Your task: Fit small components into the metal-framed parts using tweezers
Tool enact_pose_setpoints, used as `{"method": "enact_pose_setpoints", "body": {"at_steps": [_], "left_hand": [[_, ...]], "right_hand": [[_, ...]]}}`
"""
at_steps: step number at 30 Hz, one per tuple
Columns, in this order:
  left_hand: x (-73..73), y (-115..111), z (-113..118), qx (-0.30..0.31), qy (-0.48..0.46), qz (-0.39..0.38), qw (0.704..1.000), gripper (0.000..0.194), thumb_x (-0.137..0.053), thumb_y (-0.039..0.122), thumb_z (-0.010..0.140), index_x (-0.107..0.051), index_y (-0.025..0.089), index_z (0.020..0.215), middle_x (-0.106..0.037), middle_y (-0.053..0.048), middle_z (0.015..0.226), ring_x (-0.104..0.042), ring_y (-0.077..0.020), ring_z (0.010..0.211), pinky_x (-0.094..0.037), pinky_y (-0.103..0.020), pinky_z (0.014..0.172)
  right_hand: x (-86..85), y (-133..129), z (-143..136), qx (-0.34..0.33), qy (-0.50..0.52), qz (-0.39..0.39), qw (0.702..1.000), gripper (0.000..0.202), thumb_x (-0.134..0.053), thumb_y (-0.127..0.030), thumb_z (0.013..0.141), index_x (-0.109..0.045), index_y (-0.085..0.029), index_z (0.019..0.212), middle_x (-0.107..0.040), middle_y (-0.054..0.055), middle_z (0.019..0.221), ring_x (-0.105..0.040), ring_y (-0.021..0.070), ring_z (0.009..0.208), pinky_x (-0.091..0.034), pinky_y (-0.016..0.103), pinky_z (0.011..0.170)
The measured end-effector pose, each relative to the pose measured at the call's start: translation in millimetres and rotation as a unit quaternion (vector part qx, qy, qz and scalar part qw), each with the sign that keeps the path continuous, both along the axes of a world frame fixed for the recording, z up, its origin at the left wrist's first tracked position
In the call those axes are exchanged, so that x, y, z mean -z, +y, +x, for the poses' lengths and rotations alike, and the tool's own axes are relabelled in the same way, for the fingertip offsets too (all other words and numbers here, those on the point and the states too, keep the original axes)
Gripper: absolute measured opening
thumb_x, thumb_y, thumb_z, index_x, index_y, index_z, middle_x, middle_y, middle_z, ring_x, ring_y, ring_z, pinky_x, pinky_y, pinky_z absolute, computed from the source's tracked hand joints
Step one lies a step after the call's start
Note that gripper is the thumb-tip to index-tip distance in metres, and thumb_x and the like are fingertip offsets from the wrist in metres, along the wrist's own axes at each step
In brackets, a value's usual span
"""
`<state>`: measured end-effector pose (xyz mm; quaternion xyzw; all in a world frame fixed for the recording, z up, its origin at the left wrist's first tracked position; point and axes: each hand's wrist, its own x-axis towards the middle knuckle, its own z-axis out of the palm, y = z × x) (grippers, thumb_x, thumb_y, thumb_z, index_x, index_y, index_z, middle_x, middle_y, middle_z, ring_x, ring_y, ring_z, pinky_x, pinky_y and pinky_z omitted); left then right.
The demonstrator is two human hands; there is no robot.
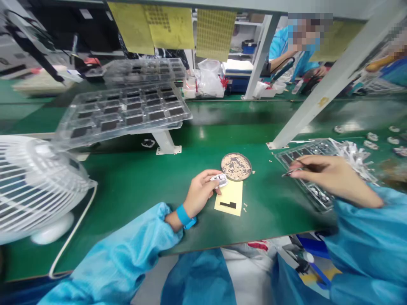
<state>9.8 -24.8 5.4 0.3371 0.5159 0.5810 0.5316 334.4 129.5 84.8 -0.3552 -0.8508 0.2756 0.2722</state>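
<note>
My left hand (203, 190) is closed on a small white plastic part (220, 181), held just above the green bench. Below it lies a yellow paper slip (229, 195) with a black L-shaped piece (228, 205) on it. A round dish (236, 166) of tiny dark and tan bits stands just beyond that hand. On the right, my right hand (321, 173) pinches a thin metal tool, apparently tweezers (288, 173), tip pointing left. That hand hovers over a clear plastic tray (313, 192) holding dark and shiny parts.
A white fan (41, 186) stands at the left. Stacked clear trays (127, 108) rest on a raised stand behind it. A slanted metal post (305, 106) rises at right, near a heap of white strips (351, 159). Across the bench sits another person (286, 42) in blue.
</note>
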Motion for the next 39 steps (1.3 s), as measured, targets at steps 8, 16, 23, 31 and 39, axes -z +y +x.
{"method": "enact_pose_setpoints", "body": {"at_steps": [8, 16, 23, 31, 39], "left_hand": [[11.6, 3.8, -3.3, -0.01, 0.051, 0.04, 0.998, 0.048, -0.078, 0.019, 0.071, -0.064, 0.013, 0.117, -0.074, -0.012, 0.11, -0.071, -0.0169, 0.085, -0.055, -0.025, 0.073], [26.1, 4.2, -1.9, 0.001, 0.186, 0.049, 0.981, 0.05, -0.071, 0.018, 0.079, -0.063, 0.016, 0.128, -0.072, -0.008, 0.103, -0.058, -0.0098, 0.069, -0.04, -0.019, 0.054], [24.9, 1.2, -1.7, 0.014, 0.25, 0.05, 0.967, 0.052, -0.071, 0.024, 0.082, -0.06, 0.019, 0.133, -0.068, -0.004, 0.093, -0.038, -0.0061, 0.055, -0.033, -0.021, 0.049], [20.2, -0.6, -0.1, 0.015, 0.268, 0.053, 0.962, 0.049, -0.072, 0.032, 0.085, -0.062, 0.021, 0.132, -0.063, -0.002, 0.087, -0.038, -0.0078, 0.057, -0.034, -0.022, 0.052], [18.9, -2.1, -1.0, 0.005, 0.321, 0.091, 0.943, 0.044, -0.069, 0.032, 0.089, -0.065, 0.024, 0.132, -0.069, -0.004, 0.099, -0.04, -0.0081, 0.058, -0.039, -0.022, 0.054]], "right_hand": [[44.8, -41.9, -148.0, -0.223, 0.136, -0.212, 0.942, 0.023, -0.082, -0.037, 0.08, -0.08, -0.021, 0.096, -0.076, 0.006, 0.098, -0.071, 0.0225, 0.093, -0.058, 0.037, 0.088], [85.3, -47.0, -151.1, -0.081, 0.207, -0.352, 0.909, 0.037, -0.088, -0.035, 0.071, -0.072, -0.018, 0.099, -0.077, 0.005, 0.089, -0.074, 0.0208, 0.084, -0.061, 0.034, 0.081], [89.3, -48.9, -153.6, -0.059, 0.225, -0.364, 0.902, 0.034, -0.089, -0.034, 0.069, -0.066, -0.017, 0.088, -0.075, 0.005, 0.09, -0.072, 0.0173, 0.083, -0.058, 0.029, 0.077], [84.4, -48.1, -152.6, -0.05, 0.212, -0.38, 0.899, 0.034, -0.09, -0.034, 0.068, -0.065, -0.018, 0.083, -0.073, 0.002, 0.083, -0.068, 0.0142, 0.074, -0.054, 0.025, 0.069], [86.6, -47.4, -152.1, -0.044, 0.207, -0.403, 0.89, 0.036, -0.09, -0.037, 0.067, -0.064, -0.017, 0.082, -0.072, 0.002, 0.08, -0.066, 0.0149, 0.073, -0.053, 0.027, 0.069]]}}
